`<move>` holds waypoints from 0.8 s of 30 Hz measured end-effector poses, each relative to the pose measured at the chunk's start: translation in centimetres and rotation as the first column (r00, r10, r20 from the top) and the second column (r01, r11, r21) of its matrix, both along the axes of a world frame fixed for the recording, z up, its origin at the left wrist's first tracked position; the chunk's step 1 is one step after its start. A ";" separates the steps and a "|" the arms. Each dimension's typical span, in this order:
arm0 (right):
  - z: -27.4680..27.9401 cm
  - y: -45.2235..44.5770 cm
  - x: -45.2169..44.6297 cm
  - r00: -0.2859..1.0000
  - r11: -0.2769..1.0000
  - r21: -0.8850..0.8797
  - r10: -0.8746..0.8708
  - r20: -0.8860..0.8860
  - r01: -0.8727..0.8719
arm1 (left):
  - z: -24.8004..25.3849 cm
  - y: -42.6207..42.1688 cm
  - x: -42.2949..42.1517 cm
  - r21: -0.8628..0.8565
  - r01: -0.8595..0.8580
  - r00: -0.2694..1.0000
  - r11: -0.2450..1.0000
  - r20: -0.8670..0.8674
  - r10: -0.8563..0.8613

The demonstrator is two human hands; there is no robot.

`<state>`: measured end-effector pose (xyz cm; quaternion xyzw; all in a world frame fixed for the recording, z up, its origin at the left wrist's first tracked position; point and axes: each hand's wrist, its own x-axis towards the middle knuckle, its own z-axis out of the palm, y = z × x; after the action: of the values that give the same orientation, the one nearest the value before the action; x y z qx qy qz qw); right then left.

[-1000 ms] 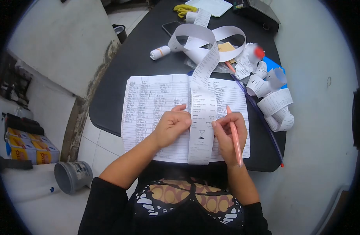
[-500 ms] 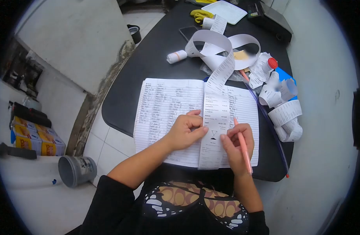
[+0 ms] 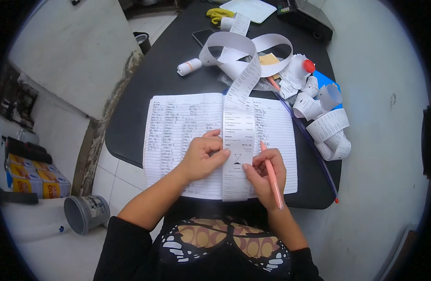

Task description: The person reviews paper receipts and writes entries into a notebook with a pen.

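A long printed receipt strip [image 3: 239,131] runs down over an open lined notebook [image 3: 161,145] filled with handwritten columns. My left hand [image 3: 205,157] rests on the left page, fingers curled, its thumb against the strip's left edge; the fingertips under the thumb are partly hidden. In my right hand [image 3: 268,173] is a pink pen [image 3: 273,180], its tip pointing up the right page and its other end toward me. The right thumb touches the strip's right edge. Above the notebook the strip rises into big loose loops [image 3: 229,42].
Curled receipts [image 3: 328,124] and a red-capped container [image 3: 308,66] lie at the right by a purple cord-like strip [image 3: 302,126]. A rolled paper [image 3: 189,67], phone [image 3: 204,36], yellow gloves [image 3: 219,15] and white tray [image 3: 250,8] lie farther back. A grey bucket [image 3: 86,213] stands left.
The whole view has shifted, so the desk and hands appear slightly farther left. Both hands keep nearly the same pose on the strip and notebook.
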<state>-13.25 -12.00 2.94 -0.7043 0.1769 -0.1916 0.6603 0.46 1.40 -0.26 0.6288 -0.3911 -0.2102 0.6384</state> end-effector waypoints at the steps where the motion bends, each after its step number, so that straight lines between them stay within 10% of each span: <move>1: -0.1 0.0 0.0 1.000 1.000 -0.011 -0.006 0.002 0.006 | 0.0 0.0 0.0 0.004 0.002 1.000 1.000 0.002 -0.002; 24: 0.8 -0.2 1.1 0.998 1.000 -0.013 -0.005 0.064 0.006 | -0.3 0.2 0.1 0.025 0.008 0.999 1.000 0.049 -0.009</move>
<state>-12.11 -12.17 3.79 -0.7016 0.1562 -0.2169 0.6606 0.54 1.56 -0.58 0.6401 -0.4067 -0.2021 0.6197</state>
